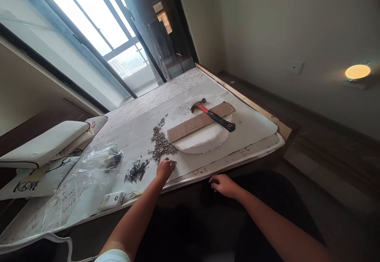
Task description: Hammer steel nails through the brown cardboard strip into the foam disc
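Observation:
My left hand (pixel 165 169) rests at the near edge of a heap of small grey pieces (pixel 162 145). Its fingers are closed around something small and greyish that I cannot make out. Left of it lies a pile of dark screws or nails (pixel 136 171). My right hand (pixel 225 185) hangs just off the bed's front edge, fingers loosely bent and apart, holding nothing visible. Beyond both hands a brown board (pixel 188 128) with rows of small holes lies across a round white foam-like slab (pixel 197 140). A claw hammer (pixel 218 118) with a red and black handle lies over the board.
A pale sheet (pixel 130 129) covers much of the mattress (pixel 190 76). Clear plastic bags (pixel 99 161) and a white device with a cable (pixel 113 200) lie at left, near pillows (pixel 44 141). A wooden bed rail (pixel 246 97) runs along the right side.

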